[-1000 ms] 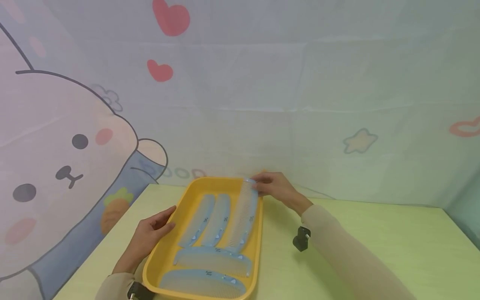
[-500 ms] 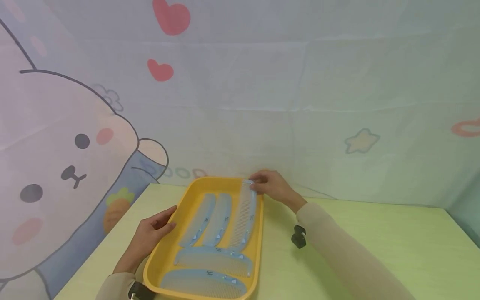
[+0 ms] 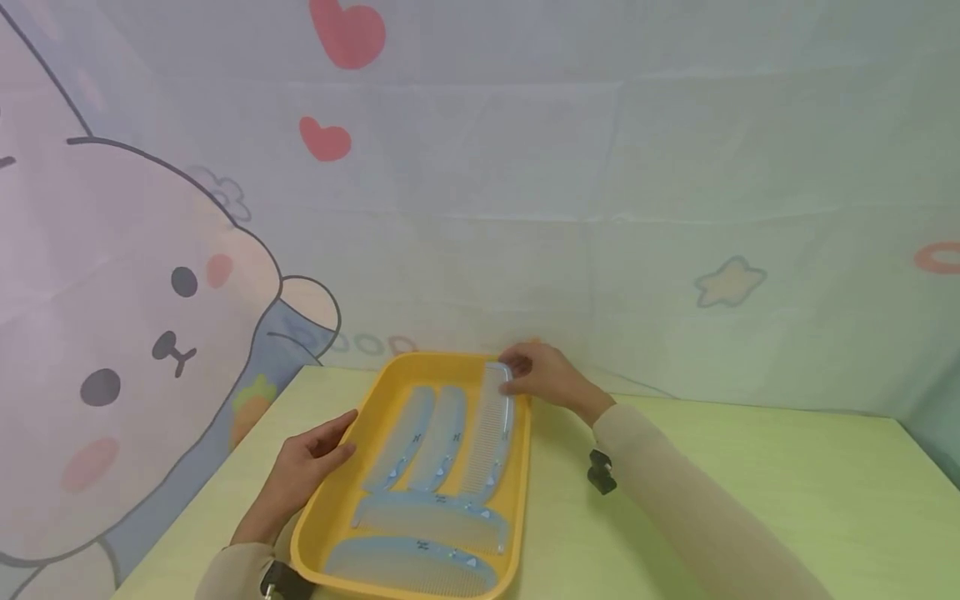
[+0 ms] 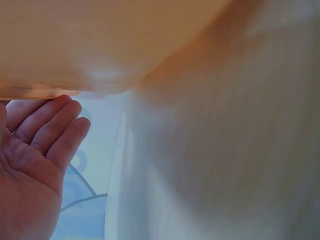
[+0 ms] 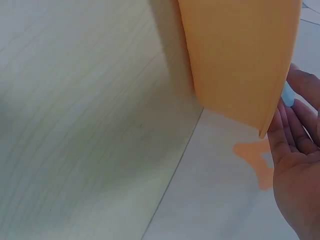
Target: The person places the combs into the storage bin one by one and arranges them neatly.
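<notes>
In the head view, my right hand (image 3: 546, 372) pinches the far end of a pale blue comb (image 3: 487, 425) along the right inner side of the yellow tray (image 3: 523, 475). The right wrist view shows a bit of that comb (image 5: 287, 94) between thumb and fingers, just over the tray's rim. My left hand (image 3: 306, 462) rests at the tray's left rim, fingers fairly straight; in the left wrist view they lie against its outer side. To the left of the pinched comb are two slanted combs (image 3: 405, 437). Two more combs (image 3: 431, 521) lie crosswise nearer to me.
The tray stands on a pale green table (image 3: 712, 492), close to its back edge. Behind hangs a printed cloth (image 3: 480, 183) with hearts, a star and a large cartoon animal. Each wrist bears a small black device (image 3: 600, 472).
The pinched comb has tilted and settled lower into the tray, lying more in line with its neighbours. My left hand keeps its place at the rim. The head view has shifted slightly.
</notes>
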Demonstrator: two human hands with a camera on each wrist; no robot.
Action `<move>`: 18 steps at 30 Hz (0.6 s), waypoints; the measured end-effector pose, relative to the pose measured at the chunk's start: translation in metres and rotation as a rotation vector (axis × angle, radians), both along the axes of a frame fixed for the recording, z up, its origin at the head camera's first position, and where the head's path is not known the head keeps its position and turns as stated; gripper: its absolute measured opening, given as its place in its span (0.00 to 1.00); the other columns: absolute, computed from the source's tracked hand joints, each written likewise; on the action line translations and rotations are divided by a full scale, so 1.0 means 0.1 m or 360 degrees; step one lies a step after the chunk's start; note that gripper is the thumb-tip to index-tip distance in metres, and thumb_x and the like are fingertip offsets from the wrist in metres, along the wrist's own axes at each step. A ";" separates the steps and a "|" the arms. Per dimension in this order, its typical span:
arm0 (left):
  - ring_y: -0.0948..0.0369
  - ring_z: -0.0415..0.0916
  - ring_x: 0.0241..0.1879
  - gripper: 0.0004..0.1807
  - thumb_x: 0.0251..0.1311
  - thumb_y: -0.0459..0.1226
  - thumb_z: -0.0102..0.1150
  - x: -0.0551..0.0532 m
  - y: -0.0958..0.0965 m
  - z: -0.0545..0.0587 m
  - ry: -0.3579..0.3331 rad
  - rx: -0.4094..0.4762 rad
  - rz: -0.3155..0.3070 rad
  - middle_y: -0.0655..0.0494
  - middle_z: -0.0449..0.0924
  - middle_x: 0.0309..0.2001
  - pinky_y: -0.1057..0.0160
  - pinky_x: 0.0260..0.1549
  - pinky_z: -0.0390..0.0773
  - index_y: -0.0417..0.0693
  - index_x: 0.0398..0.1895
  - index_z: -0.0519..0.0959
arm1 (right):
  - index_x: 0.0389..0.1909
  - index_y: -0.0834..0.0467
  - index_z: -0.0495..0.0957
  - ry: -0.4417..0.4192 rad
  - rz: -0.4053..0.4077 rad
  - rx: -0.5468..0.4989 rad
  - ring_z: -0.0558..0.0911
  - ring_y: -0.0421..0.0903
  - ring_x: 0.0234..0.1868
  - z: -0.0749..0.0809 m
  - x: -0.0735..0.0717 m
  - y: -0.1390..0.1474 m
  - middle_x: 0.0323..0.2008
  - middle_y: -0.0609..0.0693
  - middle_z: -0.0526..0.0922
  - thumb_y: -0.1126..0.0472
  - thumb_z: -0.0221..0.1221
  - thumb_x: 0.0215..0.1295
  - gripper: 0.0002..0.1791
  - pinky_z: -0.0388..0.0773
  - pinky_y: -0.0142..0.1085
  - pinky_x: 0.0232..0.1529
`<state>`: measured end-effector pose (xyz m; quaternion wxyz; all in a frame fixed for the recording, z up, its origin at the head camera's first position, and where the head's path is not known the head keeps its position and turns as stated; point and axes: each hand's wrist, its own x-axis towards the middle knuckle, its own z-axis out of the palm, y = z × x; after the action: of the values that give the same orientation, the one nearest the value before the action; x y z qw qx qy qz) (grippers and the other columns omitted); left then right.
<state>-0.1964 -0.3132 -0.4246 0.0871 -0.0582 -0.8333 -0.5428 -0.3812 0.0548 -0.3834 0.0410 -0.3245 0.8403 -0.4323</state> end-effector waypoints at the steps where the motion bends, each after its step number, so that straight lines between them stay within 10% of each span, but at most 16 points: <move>1: 0.46 0.81 0.61 0.30 0.76 0.33 0.64 0.00 0.00 0.00 0.0000 -0.0009 0.0001 0.34 0.72 0.71 0.67 0.48 0.85 0.36 0.77 0.71 | 0.57 0.67 0.84 0.0013 0.0006 0.0013 0.80 0.50 0.48 0.00 0.01 0.00 0.46 0.55 0.81 0.64 0.77 0.61 0.24 0.81 0.43 0.55; 18: 0.51 0.83 0.59 0.30 0.76 0.34 0.64 0.03 -0.04 0.00 -0.0005 -0.0044 0.0001 0.34 0.74 0.70 0.68 0.48 0.85 0.37 0.77 0.71 | 0.55 0.71 0.84 0.0254 0.0073 0.0305 0.84 0.52 0.47 0.02 0.00 -0.08 0.47 0.58 0.88 0.64 0.77 0.61 0.24 0.83 0.43 0.54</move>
<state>-0.1930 -0.3168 -0.4244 0.0851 -0.0583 -0.8408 -0.5314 -0.3816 0.0464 -0.3819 0.0146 -0.3716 0.8708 -0.3217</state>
